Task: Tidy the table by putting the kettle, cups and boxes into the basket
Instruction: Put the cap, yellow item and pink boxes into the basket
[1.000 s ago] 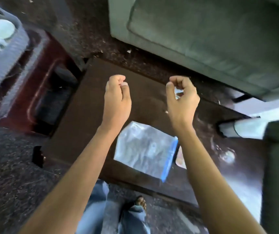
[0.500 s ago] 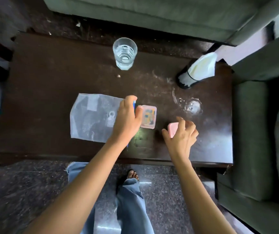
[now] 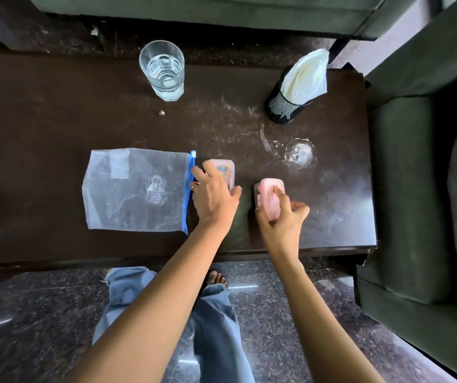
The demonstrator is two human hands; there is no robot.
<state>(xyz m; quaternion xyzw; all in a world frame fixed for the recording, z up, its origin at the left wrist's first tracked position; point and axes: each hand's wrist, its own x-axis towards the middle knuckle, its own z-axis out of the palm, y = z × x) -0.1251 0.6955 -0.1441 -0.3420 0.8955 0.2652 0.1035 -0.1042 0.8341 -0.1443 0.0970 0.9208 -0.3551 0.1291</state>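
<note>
Two small pink boxes lie near the front edge of the dark wooden table (image 3: 56, 111). My left hand (image 3: 213, 197) rests over the flat pink box with a coloured picture (image 3: 226, 168), fingers on its left side and thumb on its right. My right hand (image 3: 282, 219) grips the plain pink box (image 3: 267, 189), which is tipped up on its edge. A glass of water (image 3: 163, 70) stands at the table's far side. The basket and the kettle are out of view.
A clear zip bag with a blue zipper (image 3: 136, 189) lies flat just left of my left hand. A black mesh holder with white cloth (image 3: 285, 106) stands at the far right. A green sofa (image 3: 404, 189) borders the table's right and far sides.
The view swung from the basket at the left to the table. Both hands came down from mid-air onto the pink boxes. The right-hand box is now tipped up in my grip.
</note>
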